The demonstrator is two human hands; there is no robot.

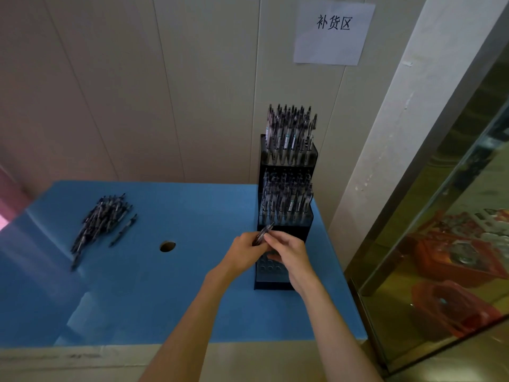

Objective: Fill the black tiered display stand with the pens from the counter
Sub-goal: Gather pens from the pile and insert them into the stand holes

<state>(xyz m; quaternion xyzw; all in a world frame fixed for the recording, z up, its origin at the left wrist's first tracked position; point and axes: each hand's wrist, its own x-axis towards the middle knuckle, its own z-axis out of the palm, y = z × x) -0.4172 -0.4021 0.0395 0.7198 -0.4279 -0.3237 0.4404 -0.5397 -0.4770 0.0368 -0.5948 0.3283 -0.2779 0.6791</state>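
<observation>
Two bare forearms reach across the blue counter (154, 285) to restock a pen display.

Left hand (243, 253) grips a small bunch of pens (264, 232); right hand (287, 248) pinches one from it above the black tiered stand's (271, 282) empty lowest holes. Loose pens (102, 219) wait far left. A hurried draw could spill the bunch.

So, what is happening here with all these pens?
A person is filling the black tiered stand on the blue counter. Both hands, left and right, hold a few pens over the lowest tier, whose holes look unfilled. The two upper tiers hold pens already. A pile of pens waits at the left.
</observation>
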